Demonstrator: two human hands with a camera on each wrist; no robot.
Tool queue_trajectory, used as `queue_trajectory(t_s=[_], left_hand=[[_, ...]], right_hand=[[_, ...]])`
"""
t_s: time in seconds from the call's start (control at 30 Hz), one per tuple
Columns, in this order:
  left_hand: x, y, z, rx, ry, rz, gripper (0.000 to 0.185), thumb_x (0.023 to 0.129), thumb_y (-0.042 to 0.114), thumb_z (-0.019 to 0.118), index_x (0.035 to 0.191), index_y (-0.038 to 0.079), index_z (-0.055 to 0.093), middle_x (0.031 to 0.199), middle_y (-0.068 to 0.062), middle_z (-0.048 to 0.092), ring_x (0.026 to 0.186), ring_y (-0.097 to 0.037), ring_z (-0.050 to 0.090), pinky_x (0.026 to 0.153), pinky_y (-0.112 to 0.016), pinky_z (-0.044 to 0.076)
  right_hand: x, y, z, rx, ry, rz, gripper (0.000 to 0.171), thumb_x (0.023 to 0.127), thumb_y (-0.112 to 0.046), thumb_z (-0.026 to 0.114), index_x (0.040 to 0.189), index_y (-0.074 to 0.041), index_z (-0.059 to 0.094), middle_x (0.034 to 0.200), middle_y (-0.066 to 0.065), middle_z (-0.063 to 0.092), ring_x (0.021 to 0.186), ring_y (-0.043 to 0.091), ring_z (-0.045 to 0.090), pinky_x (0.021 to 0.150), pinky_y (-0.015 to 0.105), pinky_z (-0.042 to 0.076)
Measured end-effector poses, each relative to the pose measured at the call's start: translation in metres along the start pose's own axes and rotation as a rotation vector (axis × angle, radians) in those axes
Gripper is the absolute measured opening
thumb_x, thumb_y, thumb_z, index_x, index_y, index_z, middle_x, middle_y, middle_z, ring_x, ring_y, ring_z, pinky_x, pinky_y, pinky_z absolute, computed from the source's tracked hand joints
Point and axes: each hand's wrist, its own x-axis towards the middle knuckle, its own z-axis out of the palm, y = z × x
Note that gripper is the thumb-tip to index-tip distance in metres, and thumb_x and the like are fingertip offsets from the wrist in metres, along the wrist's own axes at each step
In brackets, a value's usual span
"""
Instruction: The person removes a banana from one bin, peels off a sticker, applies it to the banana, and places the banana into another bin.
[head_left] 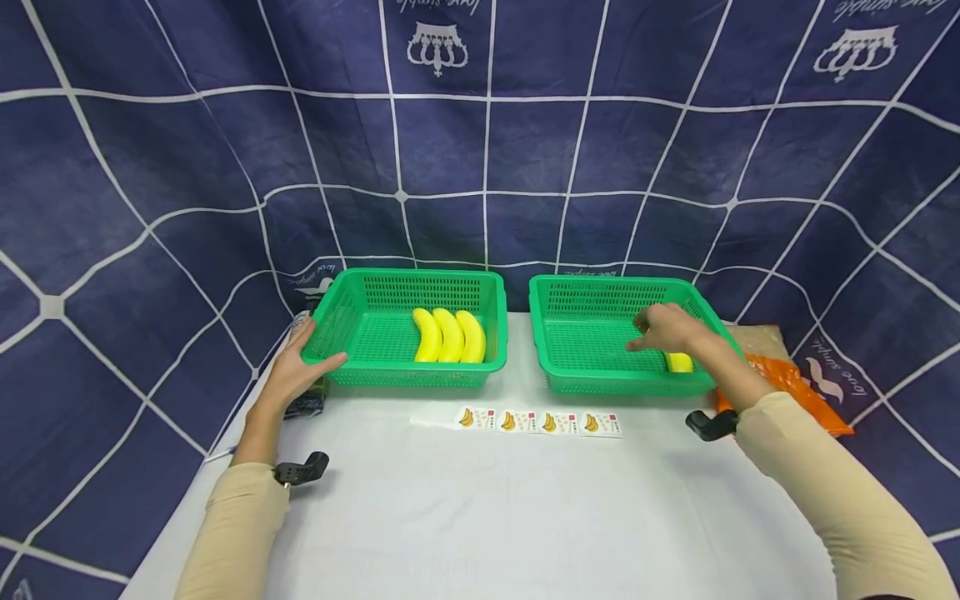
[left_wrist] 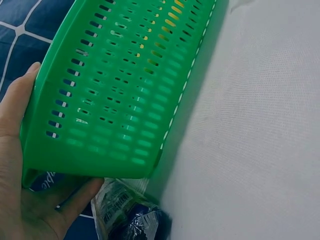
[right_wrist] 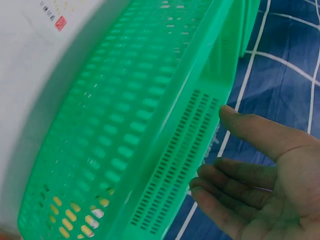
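Note:
Two green plastic baskets stand side by side on the white table. Three yellow bananas (head_left: 448,337) lie side by side in the right half of the left basket (head_left: 412,377). My left hand (head_left: 291,368) is at that basket's front left corner, thumb along the rim and fingers spread down the end. My right hand (head_left: 663,327) hovers over the right basket (head_left: 600,383), fingers loosely bent and nothing held. Beneath the right forearm, part of a yellow banana (head_left: 679,362) shows in this basket; the arm hides the rest. The right wrist view shows the right hand's fingers (right_wrist: 240,175) above the rim.
A strip of banana-printed stickers (head_left: 538,422) lies in front of the baskets. An orange bag (head_left: 802,392) sits beyond the right basket, and a dark crinkled packet (left_wrist: 137,220) lies by the left one. A blue gridded curtain (head_left: 487,150) hangs behind and at both sides.

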Motion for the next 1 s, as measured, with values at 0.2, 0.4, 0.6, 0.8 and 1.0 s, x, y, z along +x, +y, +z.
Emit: queue_trajectory(t_s=[0.2, 0.4, 0.6, 0.8, 1.0], left_hand=[[-0.002, 0.0, -0.001, -0.044, 0.011, 0.011, 0.106, 0.083, 0.05, 0.072, 0.158, 0.016, 0.005, 0.166, -0.011, -0.002, 0.15, -0.045, 0.001, 0.114, -0.071, 0.015], [-0.003, -0.001, 0.0, -0.073, 0.014, 0.027, 0.106, 0.083, 0.049, 0.072, 0.158, 0.016, 0.005, 0.166, -0.012, -0.002, 0.15, -0.045, 0.002, 0.115, -0.07, 0.015], [-0.003, 0.0, -0.002, -0.071, -0.006, 0.017, 0.106, 0.083, 0.048, 0.073, 0.158, 0.016, 0.005, 0.166, -0.012, -0.002, 0.15, -0.044, 0.001, 0.115, -0.07, 0.015], [-0.002, 0.0, -0.003, -0.079, -0.015, 0.011, 0.108, 0.082, 0.049, 0.074, 0.158, 0.016, 0.004, 0.166, -0.01, -0.003, 0.151, -0.042, 0.0, 0.116, -0.069, 0.014], [-0.002, 0.0, -0.003, -0.08, -0.019, 0.009, 0.108, 0.082, 0.051, 0.073, 0.158, 0.016, 0.004, 0.166, -0.009, -0.004, 0.151, -0.041, -0.001, 0.117, -0.068, 0.013]], right_hand=[[0.006, -0.02, -0.003, 0.012, -0.006, -0.051, 0.061, 0.083, -0.033, 0.076, 0.124, 0.01, 0.061, 0.117, 0.027, 0.067, 0.112, 0.044, 0.06, 0.094, 0.054, 0.051], [0.015, -0.042, -0.005, 0.002, -0.035, -0.083, 0.06, 0.083, -0.033, 0.076, 0.125, 0.007, 0.061, 0.118, 0.024, 0.067, 0.114, 0.042, 0.06, 0.095, 0.053, 0.051], [0.028, -0.071, -0.009, 0.012, -0.06, -0.129, 0.061, 0.085, -0.033, 0.075, 0.128, 0.007, 0.059, 0.124, 0.023, 0.065, 0.117, 0.04, 0.059, 0.097, 0.051, 0.051], [0.048, -0.106, -0.013, 0.003, -0.069, -0.177, 0.058, 0.085, -0.031, 0.075, 0.128, 0.004, 0.059, 0.126, 0.022, 0.064, 0.117, 0.038, 0.059, 0.099, 0.05, 0.05], [0.073, -0.14, -0.016, 0.01, -0.07, -0.224, 0.058, 0.084, -0.033, 0.076, 0.129, 0.001, 0.06, 0.123, 0.017, 0.067, 0.118, 0.034, 0.057, 0.111, 0.051, 0.038]])
